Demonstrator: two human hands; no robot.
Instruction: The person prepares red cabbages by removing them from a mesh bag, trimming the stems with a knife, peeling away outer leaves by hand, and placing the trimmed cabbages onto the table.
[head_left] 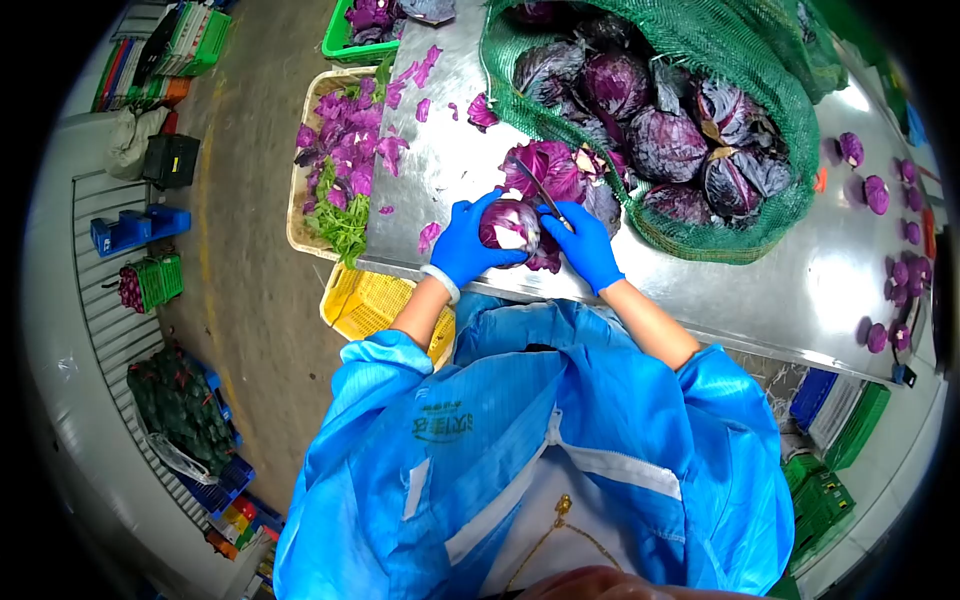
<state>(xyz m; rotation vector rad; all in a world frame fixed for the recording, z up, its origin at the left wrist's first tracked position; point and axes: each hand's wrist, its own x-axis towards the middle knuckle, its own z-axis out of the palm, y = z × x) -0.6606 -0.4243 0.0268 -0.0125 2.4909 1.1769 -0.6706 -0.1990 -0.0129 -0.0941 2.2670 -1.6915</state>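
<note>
The blue-gloved left hand grips a red cabbage showing a pale patch, near the close edge of a metal table. The right hand holds a knife. Far right, a green net bag holds more cabbages; left, a cream crate contains purple leaves.

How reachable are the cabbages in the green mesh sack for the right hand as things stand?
Probably not for a clean grasp yet: the right hand holds a knife. Otherwise the way looks free, with the green mesh sack close by and its open mouth exposing the cabbages.
</note>
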